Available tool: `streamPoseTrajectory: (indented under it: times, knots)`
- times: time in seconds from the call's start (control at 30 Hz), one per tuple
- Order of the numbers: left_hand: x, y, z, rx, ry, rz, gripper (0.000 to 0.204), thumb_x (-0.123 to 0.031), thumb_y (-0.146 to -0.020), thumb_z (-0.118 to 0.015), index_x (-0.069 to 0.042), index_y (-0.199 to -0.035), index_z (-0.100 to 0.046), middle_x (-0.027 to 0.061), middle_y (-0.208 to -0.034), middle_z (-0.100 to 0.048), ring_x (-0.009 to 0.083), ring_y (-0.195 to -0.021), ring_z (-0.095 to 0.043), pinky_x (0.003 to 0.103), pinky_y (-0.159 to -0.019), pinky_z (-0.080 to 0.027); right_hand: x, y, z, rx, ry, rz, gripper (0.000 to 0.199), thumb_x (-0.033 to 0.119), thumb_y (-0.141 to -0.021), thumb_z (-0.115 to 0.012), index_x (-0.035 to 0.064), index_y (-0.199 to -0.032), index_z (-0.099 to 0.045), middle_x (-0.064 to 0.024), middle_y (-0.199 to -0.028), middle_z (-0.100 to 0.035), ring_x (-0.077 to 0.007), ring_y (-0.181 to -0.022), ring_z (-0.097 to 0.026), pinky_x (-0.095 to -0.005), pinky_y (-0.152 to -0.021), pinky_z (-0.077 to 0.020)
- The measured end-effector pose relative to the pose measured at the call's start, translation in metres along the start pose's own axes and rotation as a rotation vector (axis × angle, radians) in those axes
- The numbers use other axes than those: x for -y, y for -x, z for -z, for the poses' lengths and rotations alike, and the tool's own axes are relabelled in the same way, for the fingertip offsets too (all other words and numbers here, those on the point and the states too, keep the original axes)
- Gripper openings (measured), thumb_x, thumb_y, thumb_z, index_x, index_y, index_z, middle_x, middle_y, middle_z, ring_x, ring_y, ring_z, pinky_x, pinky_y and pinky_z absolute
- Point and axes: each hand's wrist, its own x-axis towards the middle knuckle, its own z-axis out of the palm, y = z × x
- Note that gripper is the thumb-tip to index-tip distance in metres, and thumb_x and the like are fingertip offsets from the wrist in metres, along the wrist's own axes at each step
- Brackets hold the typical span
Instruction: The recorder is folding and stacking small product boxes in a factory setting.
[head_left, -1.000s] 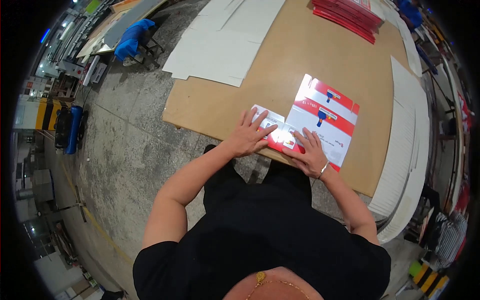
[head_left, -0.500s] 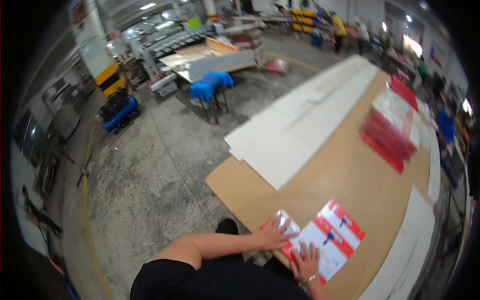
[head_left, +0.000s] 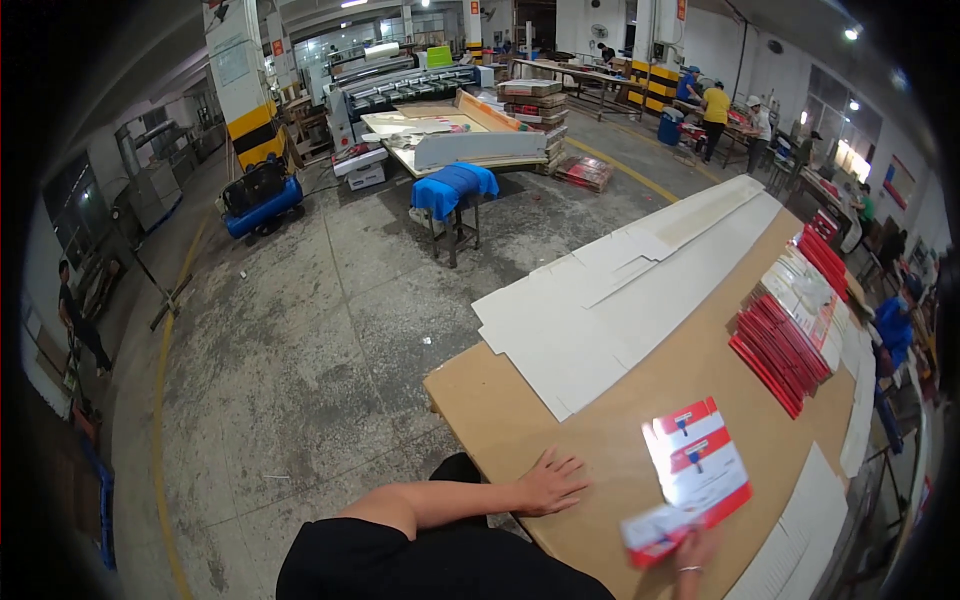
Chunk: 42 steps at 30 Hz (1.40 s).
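- Two hands show in the head view: the left hand (head_left: pixel 552 483) lies flat with fingers spread on the bare brown board tabletop (head_left: pixel 620 440), gripping nothing.
- Right hand (head_left: pixel 692 556) – blurred, grip impossible to tell – touches the flat red-and-white printed carton (head_left: pixel 690 478), which has slid right, away from the left hand; a second ago both hands pressed it.
- Beyond lie white card sheets (head_left: pixel 610 310) and a stack of red cartons (head_left: pixel 780 345).

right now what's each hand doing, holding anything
Left hand: open, fingers spread flat on the brown board table, holding nothing.
Right hand: on the red and white printed card; grip cannot be told.
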Motion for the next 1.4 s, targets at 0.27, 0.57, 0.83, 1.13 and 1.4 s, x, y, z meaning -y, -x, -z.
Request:
streamPoseTrajectory:
  times: [0.27, 0.57, 0.83, 1.13, 1.4]
  knots:
    - [0.002, 0.014, 0.012, 0.108, 0.085, 0.018, 0.042, -0.036, -0.095, -0.051, -0.02, -0.134, -0.053, 0.0151, -0.14, -0.041, 0.0341, -0.133, -0.037, 0.059, -0.112, -0.02, -0.055, -0.105, 0.033, -0.043, -1.532, -0.189, 0.032, 0.0, -0.081, -0.063, 0.0022, -0.113, -0.062, -0.0071, -0.104, -0.063, -0.0189, -0.091, -0.061, -0.0311, -0.083, -0.0516]
    - [0.002, 0.013, 0.016, 0.101, 0.111, 0.045, 0.046, -0.029, -0.092, -0.057, -0.027, -0.138, -0.051, 0.0116, -0.14, -0.044, 0.0299, -0.133, -0.039, 0.057, -0.112, -0.023, -0.109, -0.292, -0.011, -0.386, -1.032, -0.428, 0.022, 0.002, -0.074, -0.06, 0.0005, -0.094, -0.068, -0.009, -0.091, -0.068, -0.0215, -0.083, -0.064, -0.0337, -0.075, -0.0529]
    - [0.004, 0.005, 0.007, 0.103, 0.203, -0.02, 0.046, -0.027, -0.092, -0.059, -0.027, -0.138, -0.052, 0.0081, -0.141, -0.044, 0.0262, -0.135, -0.037, 0.056, -0.113, -0.023, -0.089, -0.448, -0.002, -0.621, -0.487, -0.905, 0.04, 0.033, -0.085, -0.065, 0.0085, -0.113, -0.051, -0.0207, -0.09, -0.068, -0.0358, -0.082, -0.067, -0.0465, -0.078, -0.0538]
    - [-0.005, 0.015, 0.026, 0.087, 0.046, 0.122, 0.042, -0.027, -0.088, -0.064, -0.028, -0.13, -0.058, 0.0045, -0.136, -0.051, 0.0238, -0.13, -0.045, 0.051, -0.113, -0.03, 0.04, -0.416, 0.01, -0.222, -0.167, -0.48, 0.09, 0.069, -0.062, -0.077, 0.0077, -0.12, -0.045, -0.0222, -0.111, -0.066, -0.0426, -0.101, -0.064, -0.0502, -0.085, -0.0514]
    - [0.001, 0.018, 0.007, 0.003, 0.078, 0.077, 0.041, -0.027, -0.091, -0.061, -0.028, -0.132, -0.057, 0.0061, -0.137, -0.049, 0.0247, -0.131, -0.043, 0.053, -0.113, -0.027, 0.038, -0.452, 0.006, -0.279, -0.079, -0.547, 0.088, 0.072, -0.063, -0.074, 0.0081, -0.117, -0.047, -0.0186, -0.104, -0.068, -0.0376, -0.102, -0.066, -0.049, -0.081, -0.0542]
